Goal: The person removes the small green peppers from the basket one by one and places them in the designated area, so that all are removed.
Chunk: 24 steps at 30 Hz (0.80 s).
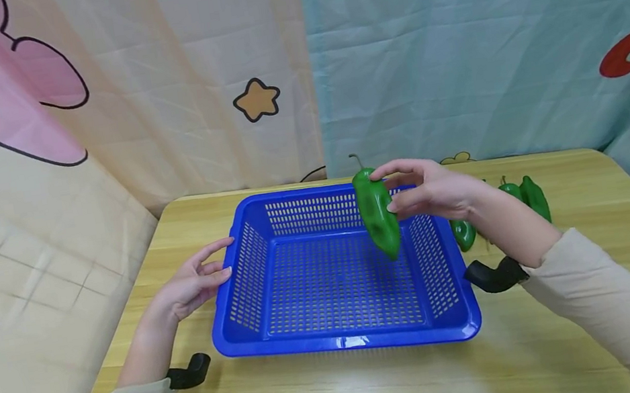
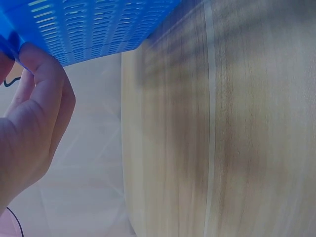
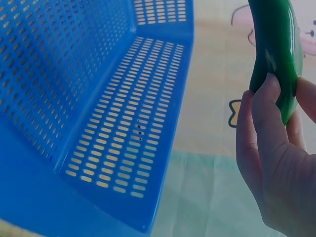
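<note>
My right hand pinches a long green pepper between thumb and fingers, its thin stem pointing up. The pepper hangs over the right part of a blue plastic basket with slotted walls. In the right wrist view the fingers press on the glossy pepper, beside the basket wall. At the basket's left side, my left hand grips the rim, as the left wrist view also shows, with fingers at the blue edge. Nothing lies inside the basket.
More green peppers lie on the wooden table to the right, partly hidden behind my right forearm. Printed curtains hang close behind the table and along its left side.
</note>
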### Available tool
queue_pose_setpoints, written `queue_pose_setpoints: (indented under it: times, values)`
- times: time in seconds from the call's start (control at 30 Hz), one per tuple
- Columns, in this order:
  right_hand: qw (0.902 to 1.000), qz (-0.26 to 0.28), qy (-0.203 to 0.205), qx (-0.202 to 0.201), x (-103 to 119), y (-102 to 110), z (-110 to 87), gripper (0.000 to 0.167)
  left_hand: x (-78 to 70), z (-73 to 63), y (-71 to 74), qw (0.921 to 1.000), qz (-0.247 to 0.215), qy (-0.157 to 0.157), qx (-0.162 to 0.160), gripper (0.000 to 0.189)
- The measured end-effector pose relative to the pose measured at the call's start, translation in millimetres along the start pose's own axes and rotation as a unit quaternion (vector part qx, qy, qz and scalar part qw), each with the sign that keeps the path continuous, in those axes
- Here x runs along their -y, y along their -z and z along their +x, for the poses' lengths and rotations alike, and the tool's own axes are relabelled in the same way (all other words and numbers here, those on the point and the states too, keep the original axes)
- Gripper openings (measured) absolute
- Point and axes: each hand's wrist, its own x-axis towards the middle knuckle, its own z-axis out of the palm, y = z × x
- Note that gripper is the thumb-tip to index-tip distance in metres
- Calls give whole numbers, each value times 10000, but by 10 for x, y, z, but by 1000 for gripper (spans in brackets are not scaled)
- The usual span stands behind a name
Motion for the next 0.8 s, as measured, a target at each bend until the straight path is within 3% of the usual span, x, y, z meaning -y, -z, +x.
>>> queue_pose_setpoints:
  times: [0.57,0.8]
  values:
    - [9995,-271,3,-163,-16,218,-252,40,-8,9,-2,9998,32,142,-162,57]
    - [9995,-138,165,-238,-30,367,-408,40,-4,11,-3,9993,164,193,-257,58]
